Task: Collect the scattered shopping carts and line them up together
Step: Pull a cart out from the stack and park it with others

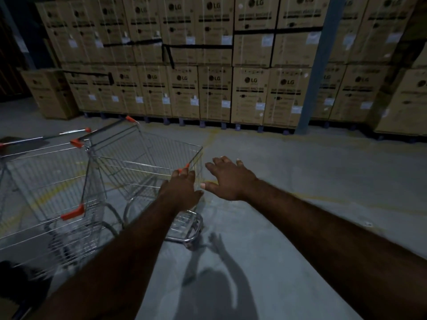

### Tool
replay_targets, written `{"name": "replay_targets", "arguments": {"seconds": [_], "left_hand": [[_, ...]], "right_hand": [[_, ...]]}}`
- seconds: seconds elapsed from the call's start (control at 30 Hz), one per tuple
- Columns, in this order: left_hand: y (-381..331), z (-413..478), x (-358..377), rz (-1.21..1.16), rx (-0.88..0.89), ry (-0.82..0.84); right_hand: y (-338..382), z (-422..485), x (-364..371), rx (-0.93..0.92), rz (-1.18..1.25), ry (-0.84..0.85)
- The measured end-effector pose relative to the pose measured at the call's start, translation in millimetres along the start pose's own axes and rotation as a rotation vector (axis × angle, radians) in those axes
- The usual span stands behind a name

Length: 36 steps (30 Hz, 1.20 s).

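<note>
Silver wire shopping cart [147, 162] with orange corner caps [184, 168], left of centre on grey concrete floor [300, 181], second cart [41, 181] touching its side, left hand [182, 192] gripping its near corner, right hand [228, 179] spread loose alongside, cardboard boxes [215, 93] stacked behind.

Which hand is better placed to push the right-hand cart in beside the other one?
Left. The left hand grips the cart at its rim corner; the right hand hovers open beside it, touching nothing.
</note>
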State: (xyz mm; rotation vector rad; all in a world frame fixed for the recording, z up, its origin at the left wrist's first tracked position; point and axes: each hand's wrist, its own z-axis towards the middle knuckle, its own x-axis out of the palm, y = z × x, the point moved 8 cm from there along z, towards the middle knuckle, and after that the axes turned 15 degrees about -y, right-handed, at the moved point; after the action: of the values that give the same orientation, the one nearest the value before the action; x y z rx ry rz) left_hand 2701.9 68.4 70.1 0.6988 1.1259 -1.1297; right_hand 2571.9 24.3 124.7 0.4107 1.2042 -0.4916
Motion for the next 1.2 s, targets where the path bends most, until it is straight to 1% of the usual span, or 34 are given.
{"name": "replay_targets", "arguments": {"seconds": [0.07, 0.2, 0.37, 0.47, 0.57, 0.7, 0.8, 0.87, 0.97, 1.07, 1.17, 1.2], "left_hand": [[12, 33, 19, 0.005, -0.018, 0.006], [35, 102, 60, 0.020, -0.084, 0.026], [69, 177, 113, -0.026, -0.238, 0.121], [88, 211, 139, 0.000, -0.299, 0.131], [103, 235, 165, -0.046, -0.342, 0.156], [134, 271, 205, -0.084, -0.416, 0.175], [154, 302, 239, -0.110, -0.443, 0.180], [161, 315, 262, -0.161, -0.475, 0.216], [163, 325, 285, -0.171, -0.493, 0.259], [159, 322, 304, -0.117, -0.506, 0.362], [163, 322, 310, -0.075, -0.573, 0.363], [163, 322, 311, -0.065, -0.597, 0.353]], "right_hand": [[-16, 34, 20, -0.016, 0.010, 0.001], [-52, 110, 66, -0.059, 0.029, 0.055], [-87, 206, 115, -0.166, 0.079, 0.154], [-99, 261, 142, -0.240, 0.084, 0.173], [-102, 306, 174, -0.281, 0.105, 0.192], [-101, 357, 230, -0.370, 0.074, 0.275], [-106, 397, 269, -0.385, 0.042, 0.314], [-111, 414, 296, -0.380, 0.044, 0.358], [-119, 431, 330, -0.433, 0.030, 0.378], [-127, 442, 355, -0.472, 0.001, 0.454], [-135, 455, 376, -0.507, -0.002, 0.488], [-135, 459, 382, -0.550, -0.010, 0.484]]}}
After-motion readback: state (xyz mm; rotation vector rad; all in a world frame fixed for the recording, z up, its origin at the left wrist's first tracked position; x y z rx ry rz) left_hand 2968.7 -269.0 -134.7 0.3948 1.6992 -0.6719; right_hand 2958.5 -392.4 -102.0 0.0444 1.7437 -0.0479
